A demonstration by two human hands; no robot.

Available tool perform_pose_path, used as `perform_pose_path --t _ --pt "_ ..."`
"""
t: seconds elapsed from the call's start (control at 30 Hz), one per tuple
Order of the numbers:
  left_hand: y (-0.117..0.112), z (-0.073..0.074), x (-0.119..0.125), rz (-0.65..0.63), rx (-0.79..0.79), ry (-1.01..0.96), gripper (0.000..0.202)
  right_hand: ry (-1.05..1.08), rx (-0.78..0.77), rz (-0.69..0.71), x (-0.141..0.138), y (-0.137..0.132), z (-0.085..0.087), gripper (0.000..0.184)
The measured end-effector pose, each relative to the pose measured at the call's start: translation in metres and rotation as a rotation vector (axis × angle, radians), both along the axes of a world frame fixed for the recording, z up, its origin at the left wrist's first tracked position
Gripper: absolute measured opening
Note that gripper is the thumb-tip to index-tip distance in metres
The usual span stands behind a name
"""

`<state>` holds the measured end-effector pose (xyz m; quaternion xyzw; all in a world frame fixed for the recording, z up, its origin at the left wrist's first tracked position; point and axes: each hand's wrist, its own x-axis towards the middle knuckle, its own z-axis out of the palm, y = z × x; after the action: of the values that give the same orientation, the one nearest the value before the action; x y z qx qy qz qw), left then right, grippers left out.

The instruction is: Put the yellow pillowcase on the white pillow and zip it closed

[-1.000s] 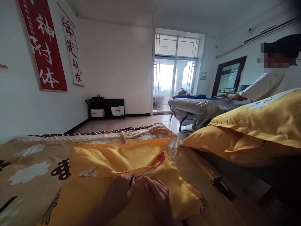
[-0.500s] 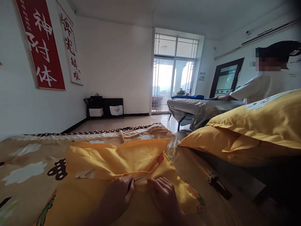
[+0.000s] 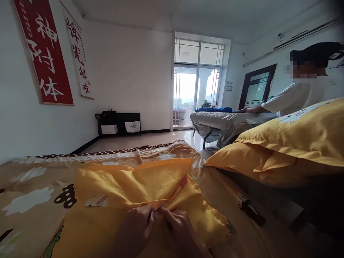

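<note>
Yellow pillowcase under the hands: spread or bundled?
Spread, though creased: the yellow pillowcase lies wide across the patterned bedspread, far edge showing. Left hand and right hand pinch its fabric.

We've 1 cam, head-worn, facing fwd & tilted down. V. close to lens, btm ctr: our L hand & R hand, seen from behind/above over yellow cloth. We look across patterned bedspread, mid-dist, to glass door, far, slightly R of ctr; pillows nr R edge.

Left fingers and right fingers pinch yellow cloth.
</note>
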<state>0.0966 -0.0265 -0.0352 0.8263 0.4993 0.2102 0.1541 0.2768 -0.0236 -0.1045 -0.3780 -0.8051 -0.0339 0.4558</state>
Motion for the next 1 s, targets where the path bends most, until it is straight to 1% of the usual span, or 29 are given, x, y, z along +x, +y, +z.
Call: perform_pose_path --t 0.07,0.13,0.2,0.23,0.33,0.43,0.47,0.5,0.53,0.6,0.63,0.7,0.77,0.8,0.87,0.9,0.93,1.0 --pt "-0.001 0.001 0.000 -0.008 0.004 0.008 0.028 -0.016 -0.087 -0.134 0.009 0.007 0.001 0.040" --pt "-0.002 0.003 0.000 -0.011 0.002 0.004 0.028 0.025 -0.193 -0.279 0.024 0.016 0.004 0.043" --pt "-0.003 0.005 0.000 -0.017 -0.004 -0.001 0.028 0.077 -0.307 -0.363 0.043 0.027 0.007 0.045" --pt "-0.003 0.006 -0.001 -0.018 -0.004 -0.004 0.029 0.085 -0.327 -0.387 0.052 0.031 0.007 0.046" --pt "-0.005 0.008 0.000 -0.010 0.007 -0.006 0.029 0.045 -0.276 -0.445 0.076 0.039 0.001 0.046" --pt "-0.005 0.009 0.001 -0.008 -0.001 -0.007 0.028 0.060 -0.159 -0.557 0.083 0.034 -0.003 0.041" --pt "-0.005 0.010 0.002 -0.008 -0.006 -0.003 0.027 0.088 -0.106 -0.571 0.080 0.029 -0.002 0.038" --pt "-0.005 0.009 0.002 -0.007 -0.010 0.001 0.027 0.122 -0.048 -0.547 0.074 0.022 0.000 0.034" --pt "-0.005 0.009 0.003 -0.005 -0.011 0.005 0.027 0.149 0.008 -0.484 0.066 0.014 0.004 0.030" --pt "-0.004 0.009 0.004 0.011 -0.013 0.026 0.027 0.154 0.101 -0.284 0.042 -0.002 0.012 0.024" --pt "-0.004 0.008 0.004 0.020 -0.013 0.034 0.026 0.127 0.138 -0.188 0.028 -0.010 0.016 0.021" --pt "-0.005 0.009 0.003 0.029 -0.022 0.054 0.026 0.049 0.202 -0.072 0.001 -0.020 0.020 0.016" --pt "-0.007 0.010 0.002 0.039 -0.040 0.089 0.026 0.020 0.264 -0.056 -0.021 -0.023 0.021 0.011" --pt "-0.008 0.010 0.001 0.044 -0.048 0.113 0.027 0.036 0.291 -0.075 -0.030 -0.022 0.021 0.011" --pt "-0.009 0.009 -0.002 0.051 -0.032 0.179 0.029 0.103 0.350 -0.144 -0.042 -0.018 0.020 0.016" --pt "-0.010 0.007 -0.004 0.049 0.011 0.216 0.029 0.123 0.369 -0.169 -0.046 -0.016 0.020 0.017" --pt "-0.010 0.005 -0.006 0.038 0.089 0.250 0.029 0.131 0.381 -0.183 -0.049 -0.014 0.019 0.016" --pt "-0.010 -0.001 -0.010 -0.008 0.348 0.287 0.030 0.119 0.391 -0.188 -0.053 -0.012 0.020 0.013"
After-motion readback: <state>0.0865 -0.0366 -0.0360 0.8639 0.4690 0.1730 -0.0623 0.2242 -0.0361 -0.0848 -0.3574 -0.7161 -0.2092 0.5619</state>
